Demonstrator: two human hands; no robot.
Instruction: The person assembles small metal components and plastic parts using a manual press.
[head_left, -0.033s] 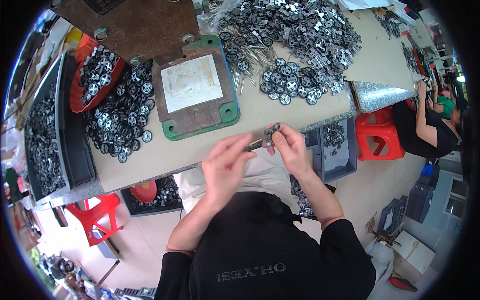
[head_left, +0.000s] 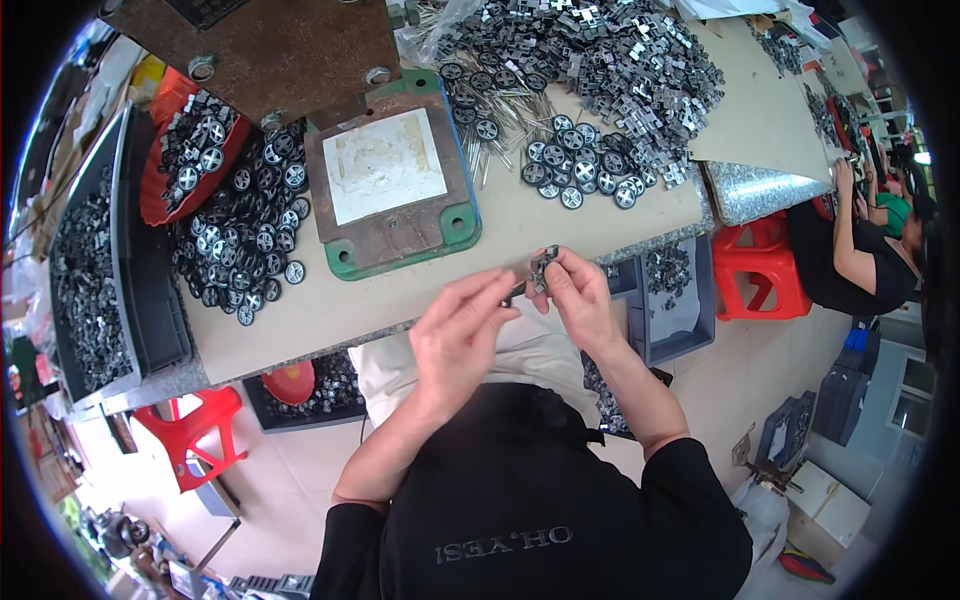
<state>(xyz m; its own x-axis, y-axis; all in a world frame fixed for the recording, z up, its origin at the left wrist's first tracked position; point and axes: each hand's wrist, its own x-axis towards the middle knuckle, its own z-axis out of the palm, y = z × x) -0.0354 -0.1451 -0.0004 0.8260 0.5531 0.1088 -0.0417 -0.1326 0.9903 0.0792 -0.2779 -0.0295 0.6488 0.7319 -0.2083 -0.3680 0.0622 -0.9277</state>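
Just past the front edge of the table, my two hands are close together. Between the thumb and fingers of my right hand is a small dark grey bracket-like part. My left hand has its thumb and fingertips closed around a small black wheel, seen edge-on. A thin metal rod appears to run from this wheel toward the grey part; my fingers partly hide it. Behind my hands lies a pile of loose black wheels with silver spokes.
A heavy metal press with a green-edged base stands on the table. Left of it are more wheels, a red basket and a dark bin. Grey parts and thin rods lie behind. A person works at the right.
My left fingers have shifted slightly right, toward the grey part, and closed in around the wheel. My right hand has barely moved.
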